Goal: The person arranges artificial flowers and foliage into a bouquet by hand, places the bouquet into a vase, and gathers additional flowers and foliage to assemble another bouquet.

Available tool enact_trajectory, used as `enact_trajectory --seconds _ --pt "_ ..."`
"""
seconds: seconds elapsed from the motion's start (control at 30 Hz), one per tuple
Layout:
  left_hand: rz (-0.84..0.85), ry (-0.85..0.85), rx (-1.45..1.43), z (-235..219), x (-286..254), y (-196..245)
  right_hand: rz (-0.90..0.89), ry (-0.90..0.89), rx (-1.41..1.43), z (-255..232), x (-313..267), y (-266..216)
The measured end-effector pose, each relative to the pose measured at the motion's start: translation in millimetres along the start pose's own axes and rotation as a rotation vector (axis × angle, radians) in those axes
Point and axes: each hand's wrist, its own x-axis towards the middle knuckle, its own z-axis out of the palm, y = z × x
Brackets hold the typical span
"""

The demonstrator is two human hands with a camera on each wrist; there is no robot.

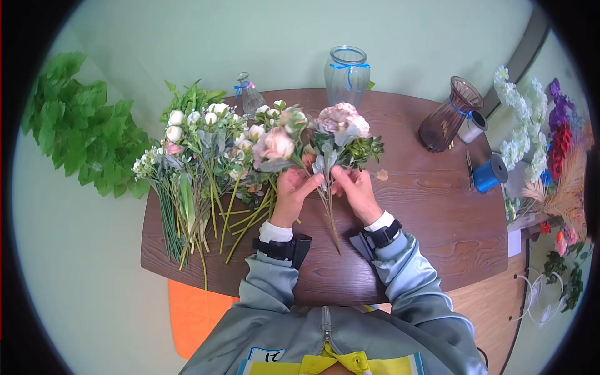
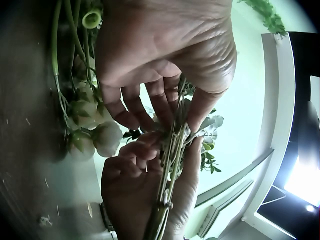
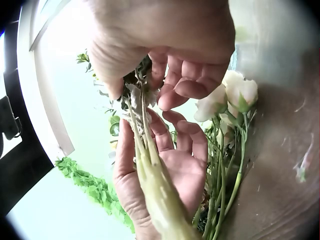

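Note:
Both hands hold an artificial flower spray (image 1: 338, 122) upright over the table. It has pale pink blooms, grey-green leaves and several thin stems that join into one stalk (image 1: 332, 228). My left hand (image 1: 291, 195) pinches the upper stems from the left between thumb and fingers. Opposite it, my right hand (image 1: 357, 194) pinches the stems at nearly the same height, just under the leaves. In the left wrist view the bundled stems (image 2: 167, 185) run down past the right hand (image 2: 130, 200). A large pink bloom (image 1: 275, 145) overlaps the left hand's fingertips in the head view.
A heap of cut artificial flowers (image 1: 187, 156) covers the table's left side. Behind stand a clear vase (image 1: 347, 84) with blue ribbon and a small glass bottle (image 1: 252, 100). A purple vase (image 1: 437, 125) and a blue ribbon spool (image 1: 489, 174) are at right.

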Motion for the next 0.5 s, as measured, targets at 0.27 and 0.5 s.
enact_trajectory --seconds 0.27,0.5 --pt "-0.055 -0.028 0.119 6 -3 -5 -0.109 0.021 0.256 -6 3 3" --pt "-0.394 -0.028 0.812 24 -19 56 0.019 -0.136 0.5 -12 5 0"
